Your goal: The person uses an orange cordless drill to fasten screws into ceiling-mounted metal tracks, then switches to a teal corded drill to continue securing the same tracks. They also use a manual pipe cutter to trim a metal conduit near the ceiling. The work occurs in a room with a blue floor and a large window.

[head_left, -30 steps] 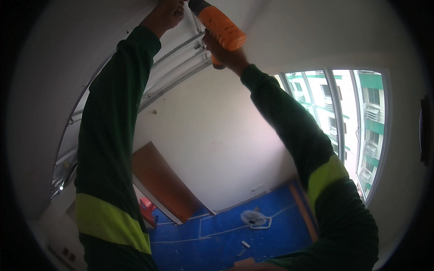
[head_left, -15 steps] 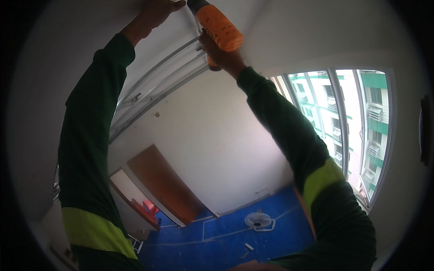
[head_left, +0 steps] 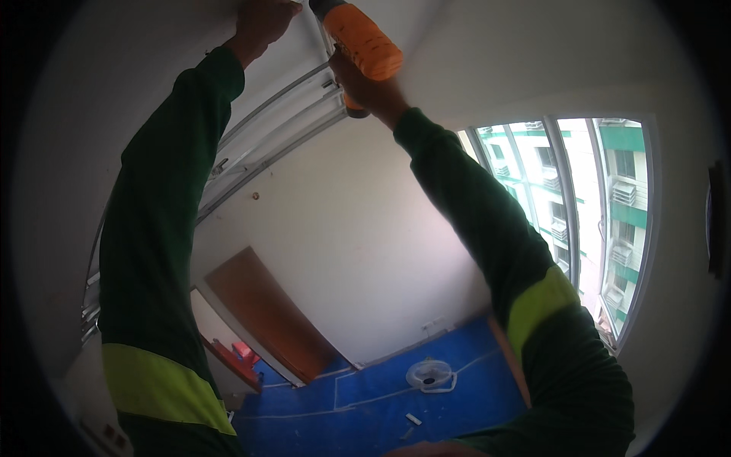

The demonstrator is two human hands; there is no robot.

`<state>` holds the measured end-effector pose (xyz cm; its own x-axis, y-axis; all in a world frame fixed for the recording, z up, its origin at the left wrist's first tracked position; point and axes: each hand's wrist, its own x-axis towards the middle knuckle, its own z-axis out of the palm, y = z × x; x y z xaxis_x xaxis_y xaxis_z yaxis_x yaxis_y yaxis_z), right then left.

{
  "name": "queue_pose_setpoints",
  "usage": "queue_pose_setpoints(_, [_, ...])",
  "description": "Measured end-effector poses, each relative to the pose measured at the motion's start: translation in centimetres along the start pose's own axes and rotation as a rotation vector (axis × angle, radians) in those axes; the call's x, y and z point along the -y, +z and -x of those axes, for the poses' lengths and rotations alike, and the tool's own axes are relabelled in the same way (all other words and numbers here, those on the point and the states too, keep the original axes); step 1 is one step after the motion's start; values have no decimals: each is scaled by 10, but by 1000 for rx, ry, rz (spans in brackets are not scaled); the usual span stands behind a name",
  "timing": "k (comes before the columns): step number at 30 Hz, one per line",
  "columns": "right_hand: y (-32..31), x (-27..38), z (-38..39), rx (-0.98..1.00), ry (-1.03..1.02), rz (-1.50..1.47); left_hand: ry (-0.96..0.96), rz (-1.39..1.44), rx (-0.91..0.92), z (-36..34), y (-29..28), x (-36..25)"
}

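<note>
We hold both arms raised toward the ceiling. Our right hand (head_left: 365,82) has its grip wrapped around the handle of an orange power drill (head_left: 359,42), whose black nose (head_left: 326,7) points up and to the left. The foot of the handle (head_left: 355,108) shows just below our fingers. Our left hand (head_left: 263,27) is up to the left of the drill, one digit stretched right toward the nose, with a small gap between; part of this hand runs out of view, so we cannot tell whether its grip is open or closed on something.

Below and to the left of the drill, long metal rails (head_left: 266,164) run between our arms. Our dark green sleeves (head_left: 164,206) carry yellow-green bands (head_left: 164,388).

On the far side of the room stand a pale wall (head_left: 358,228) and, to its left, a brown door (head_left: 270,316), with something red (head_left: 245,353) beyond the opening. A white fan (head_left: 442,390) rests on the blue floor (head_left: 304,423), a small white piece (head_left: 413,419) nearer to us. To the right, a window (head_left: 553,167) shows a building (head_left: 628,164) with green bands.
</note>
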<state>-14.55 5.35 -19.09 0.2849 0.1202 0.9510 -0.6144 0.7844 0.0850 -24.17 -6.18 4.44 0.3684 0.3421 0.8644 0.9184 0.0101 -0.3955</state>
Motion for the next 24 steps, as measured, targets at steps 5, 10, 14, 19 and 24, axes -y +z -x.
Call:
queue_pose_setpoints(5, [-3,-2,-2,-46,-168,77,-91,108,-57,-4,5,-3])
queue_pose_setpoints(10, [-9,3,-2,21,-33,54,-52,61,-19,-6,1,1])
queue_pose_setpoints(14, [-15,1,-4,41,-51,106,-38,54,-49,-5,6,-4])
queue_pose_setpoints(19, [-17,-9,-8,28,-138,195,134,23,-90,-6,4,5])
queue_pose_setpoints(24, [-18,-20,-7,-5,-59,183,51,-187,-20,-11,5,4])
